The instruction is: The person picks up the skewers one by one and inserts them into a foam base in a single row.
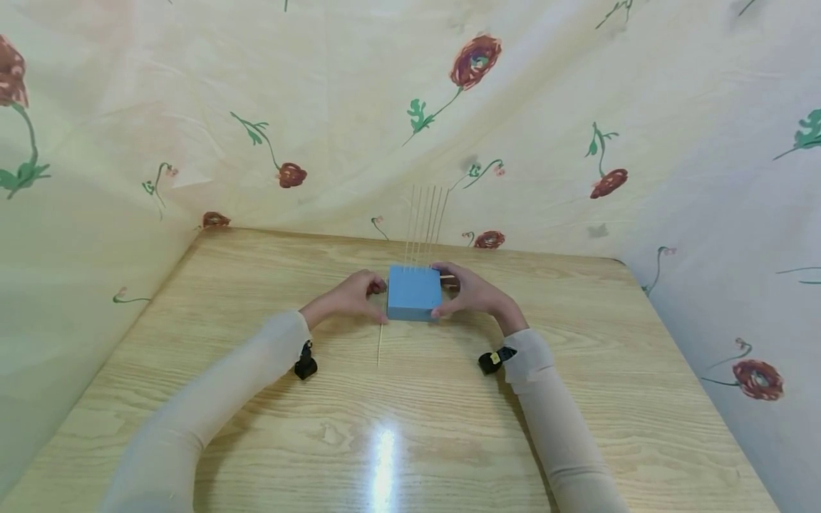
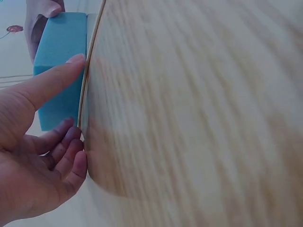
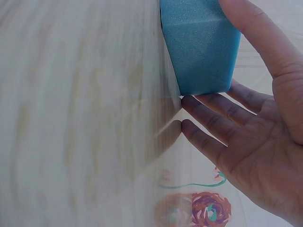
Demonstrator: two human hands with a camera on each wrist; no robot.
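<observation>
A blue foam block lies on the wooden table, with several thin wooden sticks standing upright along its far edge. My right hand grips the block's right end, thumb at the near corner and fingers round the far side. At the left end, my left hand holds the block with its thumb near the front corner and its fingers bent toward the far corner. Another thin stick runs along the base of the block's left side, by the left thumb and fingertips. Part of that stick is hidden by the hand in the head view.
The wooden table ends at a cloth printed with red flowers, which hangs at the back and sides. A short pale stick piece shows between the block and the right hand. Each wrist wears a black camera strap.
</observation>
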